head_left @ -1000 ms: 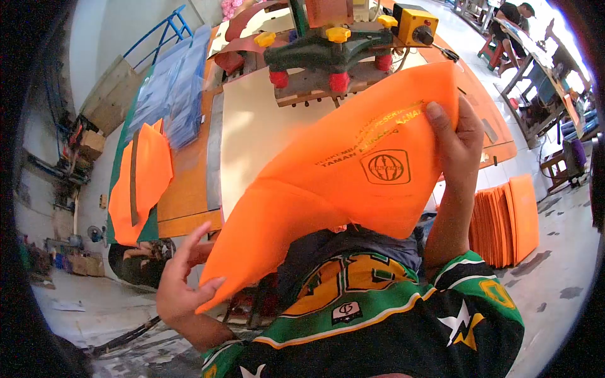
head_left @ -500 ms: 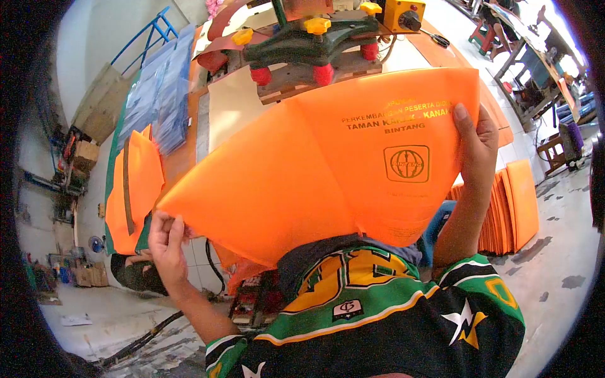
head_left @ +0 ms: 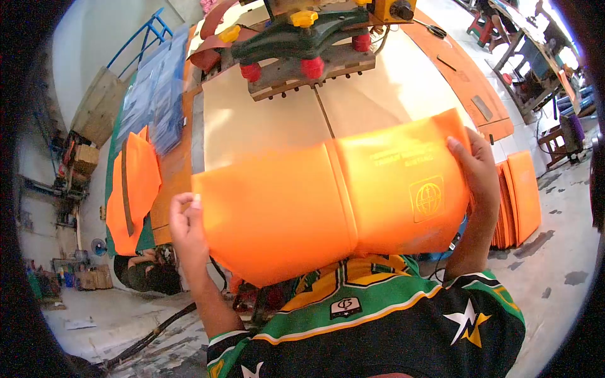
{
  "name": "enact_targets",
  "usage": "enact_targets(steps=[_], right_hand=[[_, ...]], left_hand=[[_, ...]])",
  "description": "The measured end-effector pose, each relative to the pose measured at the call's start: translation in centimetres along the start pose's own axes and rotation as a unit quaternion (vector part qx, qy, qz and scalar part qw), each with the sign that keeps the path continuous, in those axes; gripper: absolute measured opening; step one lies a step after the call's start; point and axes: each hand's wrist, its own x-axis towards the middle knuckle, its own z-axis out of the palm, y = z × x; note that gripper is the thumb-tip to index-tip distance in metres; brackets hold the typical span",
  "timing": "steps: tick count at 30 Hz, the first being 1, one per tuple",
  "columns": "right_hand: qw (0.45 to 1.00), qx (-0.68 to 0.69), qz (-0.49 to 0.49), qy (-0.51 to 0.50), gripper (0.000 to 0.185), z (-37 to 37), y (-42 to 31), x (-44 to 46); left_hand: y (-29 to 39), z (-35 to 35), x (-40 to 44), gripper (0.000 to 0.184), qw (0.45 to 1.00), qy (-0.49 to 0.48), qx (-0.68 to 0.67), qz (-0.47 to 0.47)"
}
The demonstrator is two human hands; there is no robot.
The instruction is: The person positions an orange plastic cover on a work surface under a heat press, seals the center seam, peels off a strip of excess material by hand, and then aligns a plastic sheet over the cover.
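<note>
An orange printed cover [head_left: 283, 211] is spread between my two hands, with a crease down its middle and gold lettering and a globe emblem on its right half. My left hand [head_left: 189, 223] pinches its left edge near the upper corner. At the right edge, my right hand [head_left: 476, 167] grips the cover with the thumb on the front. Beyond the cover stands a press machine [head_left: 302, 44] with yellow knobs and red feet, above a cream board [head_left: 252, 120]. The fingers behind the cover are hidden.
Another orange piece with a dark strip [head_left: 145, 183] lies at the left, near clear plastic sheets [head_left: 148, 101]. A stack of orange covers [head_left: 520, 198] stands at the right. Scissors [head_left: 432, 26] lie on the table's far right. Part of a person [head_left: 495, 22] shows at the back right.
The cover went from folded and slanted to spread nearly level, lower in view. My left hand shifted from its lower end to its left edge and rose. More of the cream board shows.
</note>
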Motion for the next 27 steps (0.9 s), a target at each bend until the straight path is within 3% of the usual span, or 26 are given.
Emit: enact_targets(steps=[3, 6, 10, 13, 20, 22, 25, 27], right_hand=[[0.994, -0.009, 0.084, -0.072, 0.032, -0.6, 1.9, 0.0], [0.992, -0.029, 0.075, -0.098, 0.033, -1.1, 3.5, 0.7], [0.990, -0.054, 0.078, -0.103, 0.033, -1.3, 4.8, 2.4], [0.981, -0.153, 0.067, -0.101, 0.033, -1.7, 5.1, 3.3], [0.948, -0.300, 0.005, -0.110, 0.033, -0.6, 4.9, 8.0], [0.940, -0.323, -0.019, -0.107, 0.035, 0.1, 5.0, 10.7], [0.944, -0.299, -0.026, -0.136, 0.041, 0.9, 7.3, 16.2], [0.921, -0.369, -0.054, -0.114, 0.045, 1.5, 8.3, 19.8]], left_hand=[[-2.3, 0.6, 0.2, 0.014, 0.991, -0.086, 0.036, -0.091], [-4.1, 1.3, 0.7, 0.015, 0.985, -0.121, 0.051, -0.114], [-4.5, 2.0, 2.3, 0.013, 0.972, -0.167, 0.139, -0.089], [-5.3, 2.1, 3.2, 0.014, 0.964, -0.184, 0.182, -0.059], [-6.9, 3.4, 6.1, 0.016, 0.960, -0.164, 0.222, -0.053], [-8.1, 4.1, 8.2, 0.022, 0.955, -0.121, 0.264, 0.057], [-9.4, 4.8, 12.4, 0.026, 0.947, -0.138, 0.283, 0.068], [-11.1, 5.8, 15.2, 0.029, 0.936, -0.108, 0.322, 0.094]])
